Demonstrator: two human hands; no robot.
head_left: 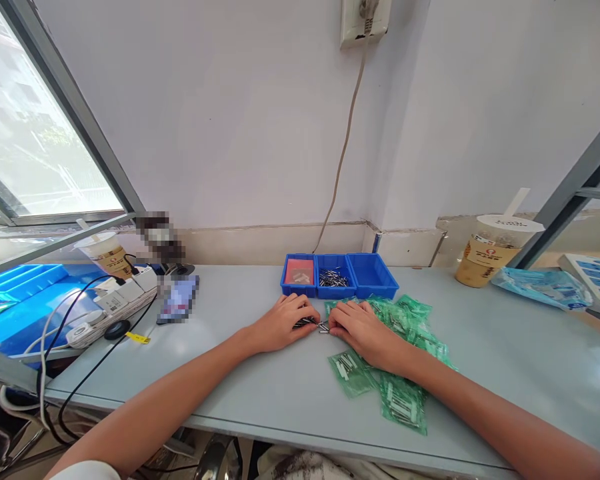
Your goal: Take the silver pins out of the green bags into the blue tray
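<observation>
On the grey table, my left hand (284,324) curls its fingers round a small heap of metal pins (305,322). Close by on the right, my right hand (364,332) is closed with its fingers bent down; whatever they pinch is hidden. A few loose pins (323,327) lie between the two hands. Green plastic packets (404,403) with pins inside spread beneath and around my right wrist. Behind the hands stands a blue three-part bin (375,275). Its middle compartment holds dark and shiny pins (333,277), and a red piece (300,270) sits in the left one.
Drink cups with straws stand at right (495,250) and left (107,253). A power strip (115,307) with cables and a blurred phone (178,300) are at left. A blue packet (543,288) lies at right. A cord (347,133) hangs down the wall behind.
</observation>
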